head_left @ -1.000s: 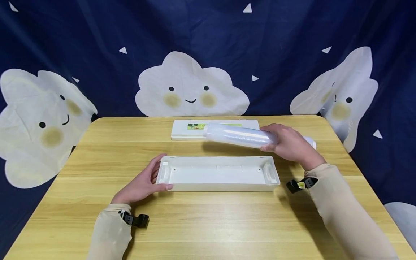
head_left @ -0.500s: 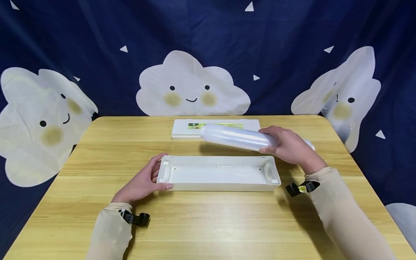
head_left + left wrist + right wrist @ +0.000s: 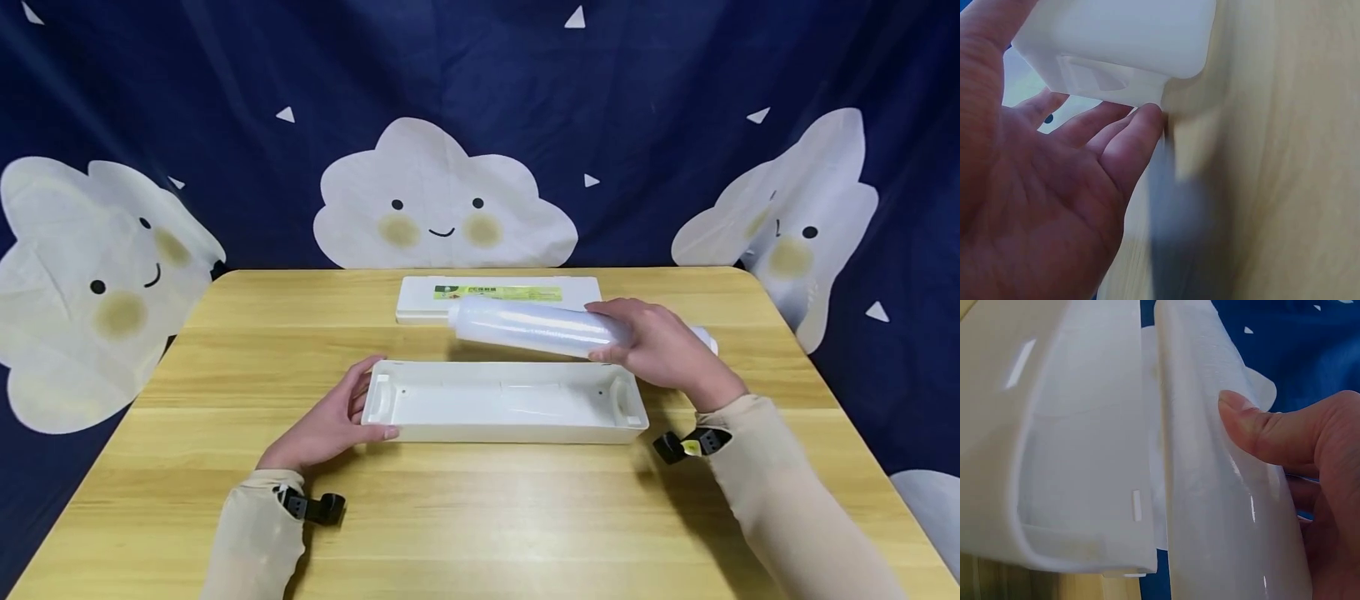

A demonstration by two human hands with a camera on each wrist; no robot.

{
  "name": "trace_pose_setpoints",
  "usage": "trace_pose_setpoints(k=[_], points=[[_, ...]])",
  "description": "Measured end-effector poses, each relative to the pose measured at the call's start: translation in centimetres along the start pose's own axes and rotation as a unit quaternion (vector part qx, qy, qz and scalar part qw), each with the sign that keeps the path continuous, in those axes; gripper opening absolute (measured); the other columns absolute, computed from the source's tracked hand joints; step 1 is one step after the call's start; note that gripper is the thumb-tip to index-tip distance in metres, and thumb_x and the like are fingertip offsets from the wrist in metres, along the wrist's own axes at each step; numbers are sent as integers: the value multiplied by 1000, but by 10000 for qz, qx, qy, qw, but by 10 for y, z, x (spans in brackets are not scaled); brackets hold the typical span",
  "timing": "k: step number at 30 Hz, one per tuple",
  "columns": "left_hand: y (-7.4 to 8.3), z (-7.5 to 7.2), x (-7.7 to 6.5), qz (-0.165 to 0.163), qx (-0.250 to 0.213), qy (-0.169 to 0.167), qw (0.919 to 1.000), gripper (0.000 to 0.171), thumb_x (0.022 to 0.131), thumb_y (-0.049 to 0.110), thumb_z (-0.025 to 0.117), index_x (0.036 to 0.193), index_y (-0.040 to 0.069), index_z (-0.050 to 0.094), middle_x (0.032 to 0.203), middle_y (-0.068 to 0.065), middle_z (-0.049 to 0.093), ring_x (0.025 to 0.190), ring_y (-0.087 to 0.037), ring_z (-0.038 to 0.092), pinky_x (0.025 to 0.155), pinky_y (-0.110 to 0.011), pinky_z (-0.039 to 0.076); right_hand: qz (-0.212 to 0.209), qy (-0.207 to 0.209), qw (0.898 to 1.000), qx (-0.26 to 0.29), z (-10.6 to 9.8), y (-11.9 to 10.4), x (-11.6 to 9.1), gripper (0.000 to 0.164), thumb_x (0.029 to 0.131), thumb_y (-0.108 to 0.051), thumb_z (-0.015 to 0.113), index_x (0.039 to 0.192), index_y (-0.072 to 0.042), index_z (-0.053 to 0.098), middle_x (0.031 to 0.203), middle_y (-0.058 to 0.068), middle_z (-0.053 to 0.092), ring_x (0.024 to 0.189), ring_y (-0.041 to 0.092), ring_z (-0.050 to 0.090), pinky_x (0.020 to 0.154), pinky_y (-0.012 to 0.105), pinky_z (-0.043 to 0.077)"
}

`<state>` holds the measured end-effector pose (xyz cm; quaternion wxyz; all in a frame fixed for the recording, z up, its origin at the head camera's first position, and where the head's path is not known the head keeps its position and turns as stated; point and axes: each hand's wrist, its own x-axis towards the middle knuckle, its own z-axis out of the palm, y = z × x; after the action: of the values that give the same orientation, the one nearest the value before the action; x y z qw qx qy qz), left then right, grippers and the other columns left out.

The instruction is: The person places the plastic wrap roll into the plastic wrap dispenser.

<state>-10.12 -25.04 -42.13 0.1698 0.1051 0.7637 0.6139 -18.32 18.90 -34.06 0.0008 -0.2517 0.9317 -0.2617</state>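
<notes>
A long white plastic box (image 3: pixel 487 400), open at the top with a rounded support at each end inside, sits on the table. My left hand (image 3: pixel 330 421) grips its left end, thumb at the front corner and fingers behind; the left wrist view shows the fingertips against the end wall (image 3: pixel 1110 78). My right hand (image 3: pixel 660 346) holds a roll of cling film (image 3: pixel 540 325) near its right part, thumb on the near side. The roll hangs above and behind the box, its left end tilted slightly up and away. In the right wrist view the roll (image 3: pixel 1222 456) runs alongside the box.
Behind the roll, a flat white lid (image 3: pixel 577 287) with a green and yellow label lies near the back of the wooden table (image 3: pixel 480 517). A dark blue curtain (image 3: pixel 637 83) with cloud faces hangs behind the table's far edge.
My right hand has brought the roll of cling film a little toward me and to the left, closer to the box. The left hand and the box have stayed in place.
</notes>
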Motion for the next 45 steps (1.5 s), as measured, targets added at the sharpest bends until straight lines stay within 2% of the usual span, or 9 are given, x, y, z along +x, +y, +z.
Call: trace_pose_setpoints(k=[14,25,34,45], points=[[-1,1,-1,-30,173,13,9998,106,79,10,84,156,15,12,153,-21,29,132,-38,41,96,-29,46,-340,201,9992,-58,3,-9,-5,55,78,-26,85,127,-8,65,119,13,65,102,30,60,85,47,47],[-1,0,0,-101,173,-16,9998,106,79,12,84,156,16,12,153,-18,30,131,-36,42,95,-30,47,-551,268,9979,-193,6,-18,-9,57,79,-26,84,128,-5,64,121,15,64,111,33,59,90,51,47],[3,0,0,-145,255,38,9996,106,79,13,84,156,16,12,153,-19,31,130,-37,44,94,-29,48,-824,333,9958,-235,12,-25,-12,56,78,-25,85,127,-5,65,122,12,64,115,31,58,93,49,46],[-1,-1,-1,-48,193,11,9998,105,80,10,83,156,16,12,153,-19,31,130,-37,44,94,-30,48,-1145,355,9923,-308,18,-31,-13,55,79,-29,84,125,-5,66,120,12,65,114,30,59,92,50,47]])
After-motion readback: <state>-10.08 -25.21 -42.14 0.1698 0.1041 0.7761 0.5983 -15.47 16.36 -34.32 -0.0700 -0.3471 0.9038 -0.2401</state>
